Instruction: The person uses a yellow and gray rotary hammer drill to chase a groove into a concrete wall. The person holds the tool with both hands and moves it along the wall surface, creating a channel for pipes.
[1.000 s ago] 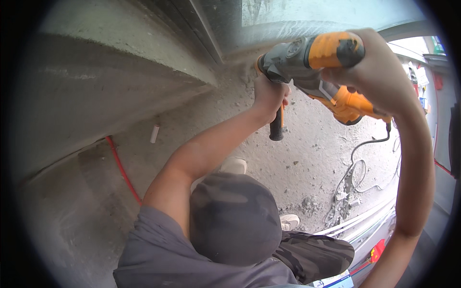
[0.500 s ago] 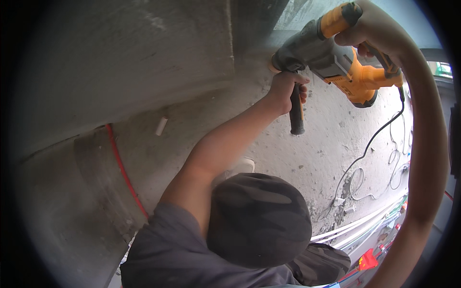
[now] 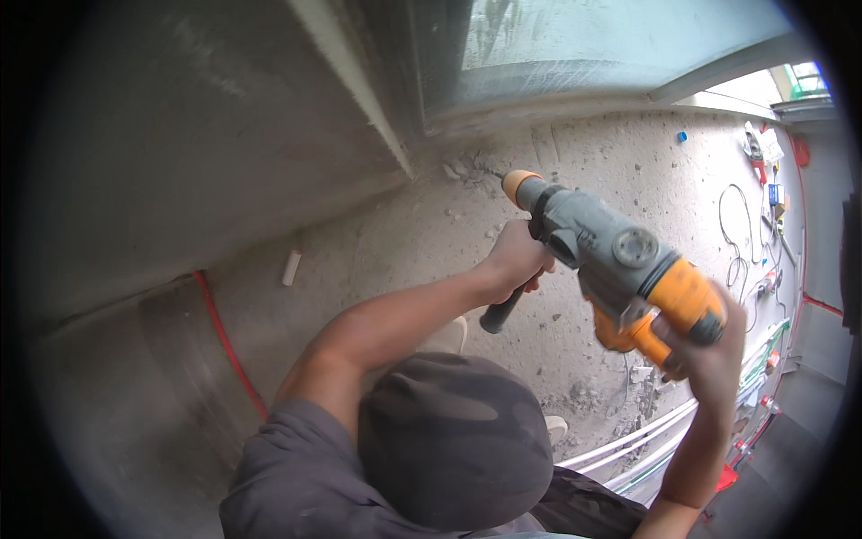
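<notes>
An orange and grey rotary hammer drill (image 3: 597, 229) slants across the middle of the view, its orange collar (image 3: 519, 185) toward the far left. Its thin bit (image 3: 492, 171) points at chipped rubble (image 3: 465, 165) on the concrete near the wall's foot; whether the tip touches is unclear. My left hand (image 3: 519, 259) is closed round the black side handle (image 3: 503, 312) under the drill's front. At the back end, my right hand (image 3: 721, 346), a little blurred, grips the rear handle; its fingers are partly hidden behind the orange housing.
Bent knees in dark patterned trousers (image 3: 456, 440) are below the drill. A red pipe (image 3: 224, 337) and a short white tube (image 3: 292, 268) are at left. White pipes (image 3: 628, 436), a looped cable (image 3: 741, 216), scattered tools (image 3: 757, 153) and a blue cap (image 3: 681, 136) lie right. A glass pane (image 3: 584, 45) rises beyond.
The drill's back end has swung down toward me with my right hand, and its nose now points to the far left. My left hand has come slightly nearer, still on the side handle.
</notes>
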Action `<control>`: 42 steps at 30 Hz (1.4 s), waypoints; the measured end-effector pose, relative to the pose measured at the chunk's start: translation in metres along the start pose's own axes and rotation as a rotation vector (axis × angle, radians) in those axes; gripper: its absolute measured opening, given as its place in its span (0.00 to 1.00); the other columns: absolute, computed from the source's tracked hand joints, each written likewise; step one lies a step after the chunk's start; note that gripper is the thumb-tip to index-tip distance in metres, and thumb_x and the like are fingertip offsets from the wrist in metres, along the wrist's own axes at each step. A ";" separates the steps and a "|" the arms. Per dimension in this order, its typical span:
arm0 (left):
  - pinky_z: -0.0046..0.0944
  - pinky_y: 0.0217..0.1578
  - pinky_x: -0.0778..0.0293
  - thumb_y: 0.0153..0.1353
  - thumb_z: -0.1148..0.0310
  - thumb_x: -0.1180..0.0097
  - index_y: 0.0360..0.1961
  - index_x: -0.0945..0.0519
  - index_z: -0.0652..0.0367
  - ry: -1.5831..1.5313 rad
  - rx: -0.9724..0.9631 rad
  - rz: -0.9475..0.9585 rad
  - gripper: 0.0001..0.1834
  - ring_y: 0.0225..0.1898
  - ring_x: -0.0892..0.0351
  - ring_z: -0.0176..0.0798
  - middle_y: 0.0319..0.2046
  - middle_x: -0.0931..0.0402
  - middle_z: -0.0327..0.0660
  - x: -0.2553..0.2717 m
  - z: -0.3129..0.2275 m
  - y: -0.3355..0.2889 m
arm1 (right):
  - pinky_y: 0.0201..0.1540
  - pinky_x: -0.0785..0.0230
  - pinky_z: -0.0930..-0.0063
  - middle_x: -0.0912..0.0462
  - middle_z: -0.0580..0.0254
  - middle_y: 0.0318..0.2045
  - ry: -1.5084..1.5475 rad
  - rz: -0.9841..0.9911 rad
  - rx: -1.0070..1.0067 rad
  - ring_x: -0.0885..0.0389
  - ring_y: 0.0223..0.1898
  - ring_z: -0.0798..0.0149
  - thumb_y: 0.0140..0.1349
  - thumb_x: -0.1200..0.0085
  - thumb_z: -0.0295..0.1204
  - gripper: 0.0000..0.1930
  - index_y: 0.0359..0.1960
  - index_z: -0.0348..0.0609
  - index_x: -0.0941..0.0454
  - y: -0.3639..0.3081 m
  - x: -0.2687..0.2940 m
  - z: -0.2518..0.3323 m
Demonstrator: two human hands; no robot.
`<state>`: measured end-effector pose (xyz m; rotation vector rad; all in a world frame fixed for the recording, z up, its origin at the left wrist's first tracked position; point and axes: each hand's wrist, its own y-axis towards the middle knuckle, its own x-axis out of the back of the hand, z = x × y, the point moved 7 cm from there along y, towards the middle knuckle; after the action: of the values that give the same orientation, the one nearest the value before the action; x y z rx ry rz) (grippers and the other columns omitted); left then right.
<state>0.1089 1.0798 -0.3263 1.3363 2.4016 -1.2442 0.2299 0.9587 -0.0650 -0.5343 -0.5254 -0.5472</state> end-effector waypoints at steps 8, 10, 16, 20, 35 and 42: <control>0.36 0.15 0.31 0.60 0.73 0.39 0.38 0.17 0.66 0.369 0.104 -0.077 0.08 0.15 0.26 0.33 0.22 0.22 0.40 0.047 0.015 0.032 | 0.52 0.23 0.73 0.11 0.62 0.43 0.297 0.088 -0.192 0.14 0.44 0.70 0.60 0.21 0.30 0.24 0.54 0.34 0.18 -0.012 -0.054 -0.068; 0.37 0.15 0.32 0.60 0.73 0.39 0.35 0.16 0.66 0.395 0.125 -0.098 0.07 0.15 0.26 0.33 0.21 0.22 0.39 0.050 0.010 0.036 | 0.51 0.23 0.72 0.11 0.64 0.42 0.296 0.068 -0.184 0.14 0.43 0.70 0.59 0.21 0.30 0.23 0.52 0.35 0.17 -0.009 -0.062 -0.085; 0.38 0.15 0.32 0.63 0.70 0.40 0.30 0.17 0.65 0.447 0.174 -0.132 0.08 0.16 0.27 0.34 0.21 0.22 0.42 0.065 0.008 0.050 | 0.49 0.24 0.72 0.11 0.64 0.40 0.330 0.043 -0.233 0.15 0.41 0.71 0.59 0.21 0.30 0.20 0.49 0.38 0.16 0.012 -0.066 -0.100; 0.41 0.15 0.32 0.62 0.70 0.41 0.31 0.18 0.66 0.418 0.201 -0.147 0.09 0.15 0.27 0.36 0.22 0.22 0.43 0.060 -0.001 0.053 | 0.50 0.24 0.72 0.11 0.63 0.41 0.327 0.058 -0.133 0.14 0.42 0.70 0.59 0.21 0.32 0.21 0.50 0.37 0.15 0.032 -0.059 -0.097; 0.47 0.16 0.33 0.51 0.80 0.44 0.26 0.21 0.68 0.270 0.111 -0.273 0.02 0.13 0.29 0.43 0.20 0.26 0.47 0.027 -0.006 0.075 | 0.34 0.24 0.76 0.14 0.66 0.29 0.331 0.106 -0.066 0.18 0.28 0.72 0.53 0.26 0.32 0.17 0.41 0.38 0.14 0.097 -0.009 -0.146; 0.41 0.17 0.31 0.51 0.79 0.42 0.34 0.20 0.68 0.343 0.107 -0.166 0.08 0.16 0.28 0.37 0.23 0.24 0.44 -0.019 0.021 0.028 | 0.33 0.24 0.79 0.12 0.65 0.32 0.431 0.041 -0.049 0.15 0.29 0.74 0.51 0.21 0.37 0.23 0.45 0.36 0.13 0.024 0.028 -0.176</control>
<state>0.1357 1.0601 -0.3476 1.5164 2.7634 -1.2909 0.3206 0.8623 -0.1867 -0.4558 -0.0913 -0.6167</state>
